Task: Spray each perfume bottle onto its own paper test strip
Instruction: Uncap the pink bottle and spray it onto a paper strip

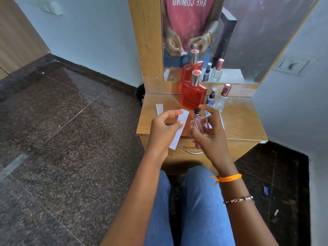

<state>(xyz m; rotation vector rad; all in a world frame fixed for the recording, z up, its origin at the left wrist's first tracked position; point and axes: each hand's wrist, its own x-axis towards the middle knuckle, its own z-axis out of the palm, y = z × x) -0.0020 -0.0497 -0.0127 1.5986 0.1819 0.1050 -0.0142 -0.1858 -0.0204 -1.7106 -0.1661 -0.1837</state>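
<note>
My right hand [211,132] grips a small pink perfume bottle [198,124] above the table's front edge, forefinger resting on its black nozzle. My left hand [164,131] pinches a white paper strip [180,128] just left of that nozzle. A second strip [159,109] lies flat on the wooden table [245,121]. Behind my hands stand a large red bottle [192,96] with a silver cap, a small blue-labelled bottle [211,99] and a clear bottle [222,100] with a rose-gold cap. Another white strip [221,121] peeks out behind my right hand.
A mirror [248,41] in a wooden frame rises behind the bottles and reflects them and my hands. A dark bin [140,94] sits on the floor left of the table. A metal drawer handle [190,150] curves below the tabletop, above my knees.
</note>
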